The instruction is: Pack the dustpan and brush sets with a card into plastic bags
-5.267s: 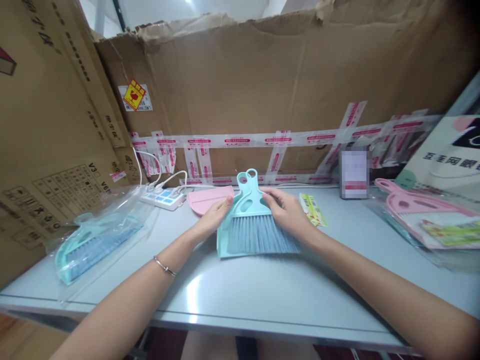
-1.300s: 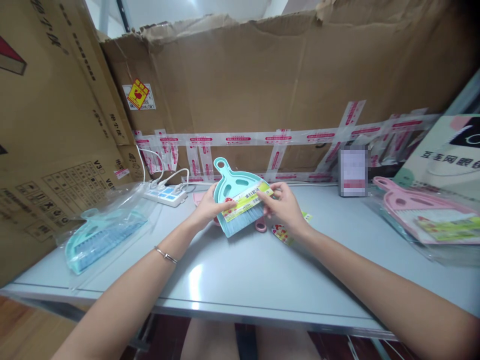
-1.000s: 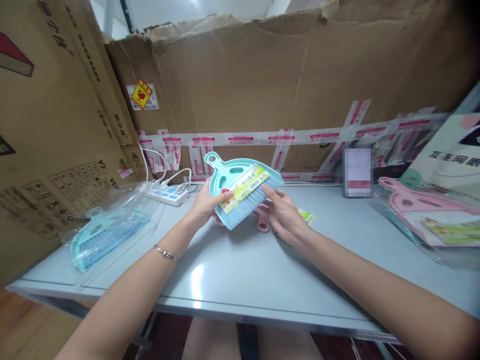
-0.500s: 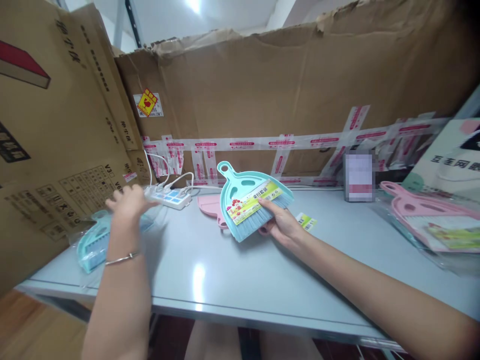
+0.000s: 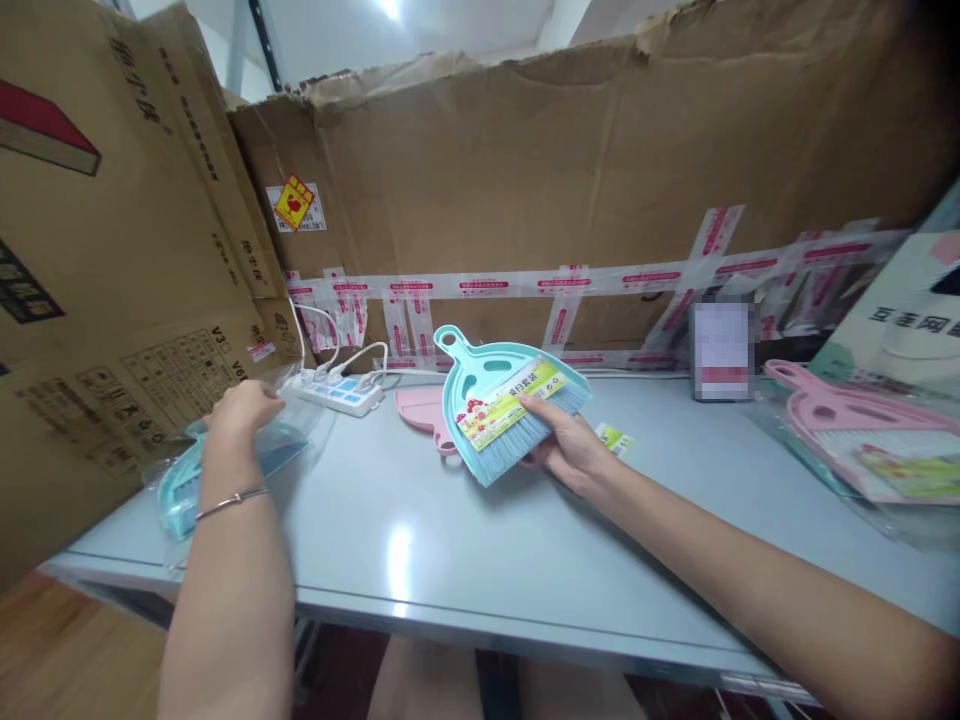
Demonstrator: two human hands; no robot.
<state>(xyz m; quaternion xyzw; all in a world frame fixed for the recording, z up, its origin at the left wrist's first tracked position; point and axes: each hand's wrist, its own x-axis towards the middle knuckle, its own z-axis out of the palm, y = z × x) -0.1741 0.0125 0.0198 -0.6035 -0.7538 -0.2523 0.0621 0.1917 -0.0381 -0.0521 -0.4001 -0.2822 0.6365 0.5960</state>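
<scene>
My right hand [image 5: 574,445] grips a light-teal dustpan [image 5: 491,370] with its small brush [image 5: 506,450] nested in it, thumb on the front. A yellow-green printed label [image 5: 510,405] lies across the brush. At the left, my left hand [image 5: 244,408] has its fingers closed on a clear plastic bag [image 5: 289,385], whose film shows by the fingertips. Under this hand lies another teal dustpan set [image 5: 180,490] in clear plastic, partly hidden by the forearm. A pink dustpan [image 5: 420,410] rests on the table behind the held set, partly covered by it.
A white power strip [image 5: 341,393] with plugged cables sits at the back left of the grey table [image 5: 360,540]. Cardboard boxes [image 5: 487,180] wall the back and left. A phone-like device [image 5: 721,350] stands at the back right. Bagged pink dustpan sets [image 5: 840,410] lie at the right.
My left hand has come down slightly and left, and its spread fingers have closed together at the plastic. My right hand still holds the teal set, almost unmoved.
</scene>
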